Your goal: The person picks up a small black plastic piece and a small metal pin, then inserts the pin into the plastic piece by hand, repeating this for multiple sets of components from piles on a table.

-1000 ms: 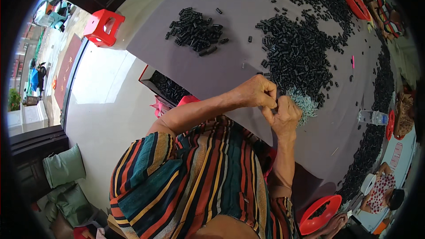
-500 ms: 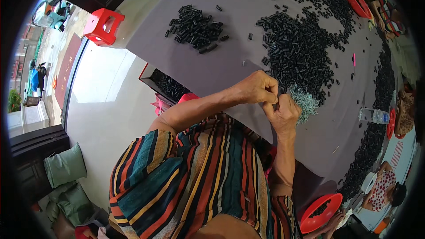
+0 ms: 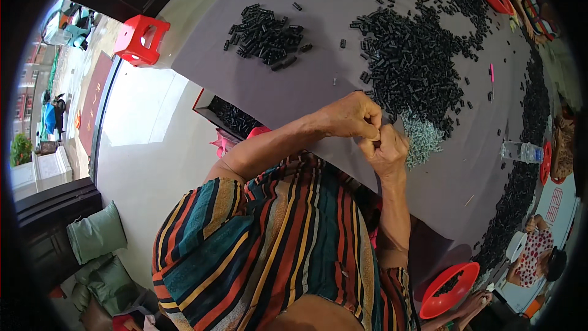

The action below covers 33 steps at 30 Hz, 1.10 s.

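My left hand [image 3: 354, 116] and my right hand [image 3: 388, 151] meet fingertip to fingertip above the near edge of the grey-covered table [image 3: 306, 110]. Both are closed in a pinch, and whatever lies between the fingers is hidden or too small to name. Right beside my right hand spreads a pile of small silvery metal pieces, seemingly springs [image 3: 424, 141]. Just beyond them lies a large heap of short black cylindrical parts [image 3: 407, 64]. A smaller heap of similar black parts [image 3: 264, 34] sits farther left. One tiny coil [image 3: 335, 79] rests alone on the cloth.
An open box of black parts [image 3: 229, 116] stands below the table edge at left. Red basins [image 3: 450, 291] and a clear plastic bottle [image 3: 522, 152] are to the right, near other people. A red stool [image 3: 141, 40] stands at far left.
My hands stay pinched together, with the right hand's fingers curled slightly differently. The whole view has shifted a little; the heaps look unchanged.
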Available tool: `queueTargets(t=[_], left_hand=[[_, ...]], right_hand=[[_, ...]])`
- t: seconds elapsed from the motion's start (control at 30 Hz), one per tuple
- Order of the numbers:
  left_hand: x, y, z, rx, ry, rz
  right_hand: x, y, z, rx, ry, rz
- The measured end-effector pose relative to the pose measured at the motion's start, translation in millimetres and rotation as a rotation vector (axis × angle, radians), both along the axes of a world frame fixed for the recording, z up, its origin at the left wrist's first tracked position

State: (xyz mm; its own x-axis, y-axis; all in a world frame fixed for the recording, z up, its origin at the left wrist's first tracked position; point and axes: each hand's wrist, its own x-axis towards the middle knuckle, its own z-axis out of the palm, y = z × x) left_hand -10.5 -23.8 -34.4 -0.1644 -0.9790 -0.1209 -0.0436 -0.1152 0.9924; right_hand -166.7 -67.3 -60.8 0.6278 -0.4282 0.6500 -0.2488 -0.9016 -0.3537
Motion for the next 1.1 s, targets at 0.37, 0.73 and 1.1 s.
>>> queueTargets(t=[0.37,0.73,1.1], left_hand=[[42.0,-3.1,11.0,-0.181,-0.189,0.231],[87.3,-6.1,6.2,-0.2,-0.386,0.477],[106.9,-2.6,-9.3,-0.238,-1.326,0.676]], right_hand=[[-21.8,-16.0,51.4,0.474,0.064,-0.113],[-27.5,-26.1,37.2,0.386,0.277,-0.143],[-21.2,-22.8,24.7,0.251,0.41,-0.253]])
